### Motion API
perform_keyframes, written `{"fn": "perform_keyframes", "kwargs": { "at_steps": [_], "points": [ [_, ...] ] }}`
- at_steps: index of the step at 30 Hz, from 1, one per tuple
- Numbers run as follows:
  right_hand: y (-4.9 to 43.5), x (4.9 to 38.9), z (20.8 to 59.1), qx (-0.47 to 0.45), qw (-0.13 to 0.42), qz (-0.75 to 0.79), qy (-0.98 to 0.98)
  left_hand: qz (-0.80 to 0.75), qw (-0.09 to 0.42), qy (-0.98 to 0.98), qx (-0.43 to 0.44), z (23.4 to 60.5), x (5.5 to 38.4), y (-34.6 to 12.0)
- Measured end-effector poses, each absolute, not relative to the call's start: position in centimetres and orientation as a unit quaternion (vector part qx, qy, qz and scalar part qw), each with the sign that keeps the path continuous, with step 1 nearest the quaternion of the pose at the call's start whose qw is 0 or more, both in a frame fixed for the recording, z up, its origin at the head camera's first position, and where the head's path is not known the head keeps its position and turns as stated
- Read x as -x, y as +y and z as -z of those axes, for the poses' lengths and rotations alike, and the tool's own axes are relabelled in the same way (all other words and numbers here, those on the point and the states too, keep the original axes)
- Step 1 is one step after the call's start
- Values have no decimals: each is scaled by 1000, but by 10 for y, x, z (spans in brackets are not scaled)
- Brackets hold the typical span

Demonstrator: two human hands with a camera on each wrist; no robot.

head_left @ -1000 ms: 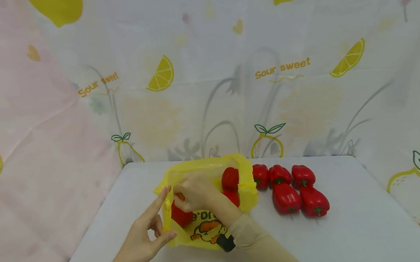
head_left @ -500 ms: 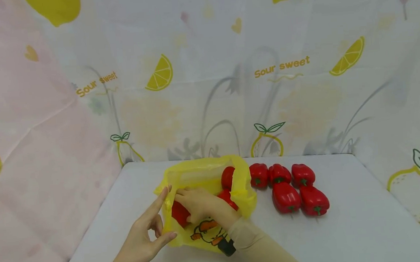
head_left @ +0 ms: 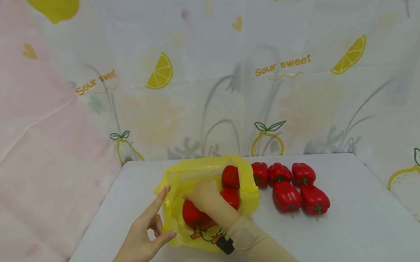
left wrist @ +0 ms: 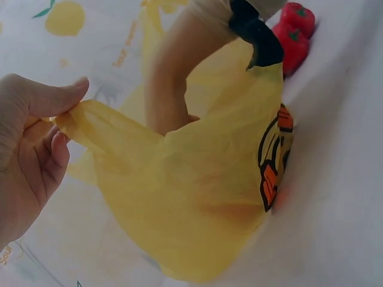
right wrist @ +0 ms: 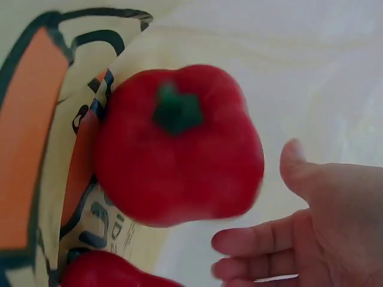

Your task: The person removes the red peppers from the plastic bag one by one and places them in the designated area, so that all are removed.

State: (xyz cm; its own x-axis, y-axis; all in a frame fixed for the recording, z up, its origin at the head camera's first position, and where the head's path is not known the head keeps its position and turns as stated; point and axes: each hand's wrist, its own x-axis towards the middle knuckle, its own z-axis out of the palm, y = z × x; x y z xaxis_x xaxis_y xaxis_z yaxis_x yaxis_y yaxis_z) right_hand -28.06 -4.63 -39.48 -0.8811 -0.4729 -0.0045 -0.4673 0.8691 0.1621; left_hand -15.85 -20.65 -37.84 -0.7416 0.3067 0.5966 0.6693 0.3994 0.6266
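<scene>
In the head view a yellow plastic bag point(head_left: 177, 236) with a cartoon print sits with its mouth spread on the white table. My left hand point(left wrist: 33, 143) pinches the bag's edge between thumb and fingers, drawing it out to the left. Inside the bag is my right hand point(head_left: 205, 196), reaching over a red bell pepper point(head_left: 194, 215). Seen from the right wrist, that pepper point(right wrist: 179, 155) shows its green stem, and the right hand point(right wrist: 323, 221) is beside it with thumb spread and fingers loose. Another red pepper point(right wrist: 114, 272) lies at that view's lower edge.
Several red bell peppers point(head_left: 287, 196) lie close together on the table point(head_left: 348, 227) right of the bag. Further peppers point(head_left: 230, 177) show inside the bag's right side. A lemon-print cloth point(head_left: 208, 106) hangs behind the table.
My right hand has gone lower into the bag and shifted right, its fingers loosening. The pepper at the bag's left side has moved right. The left hand keeps its place.
</scene>
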Motion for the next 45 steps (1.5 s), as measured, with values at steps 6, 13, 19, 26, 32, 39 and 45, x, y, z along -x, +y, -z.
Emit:
{"fn": "perform_keyframes", "kwargs": {
  "at_steps": [6,13,19,26,32,39,45],
  "points": [
    [-37,279,389,-244,-49,-15,-969,455,196,-818,293,378,158,-207],
    [-33,270,387,-318,-126,-14,-940,455,195,-818,293,378,159,-208],
    [-33,273,388,-338,-187,-40,-921,454,201,-817,293,379,159,-208],
    [-30,276,401,-326,-179,-75,-925,455,195,-820,289,381,159,-209],
    [-26,281,398,-334,-133,-132,-924,455,193,-823,282,383,159,-209],
    [-16,278,372,-354,-83,-186,-913,452,192,-825,279,383,161,-209],
    [-7,274,353,-377,-44,-203,-903,453,190,-824,282,384,162,-208]
  ]
}}
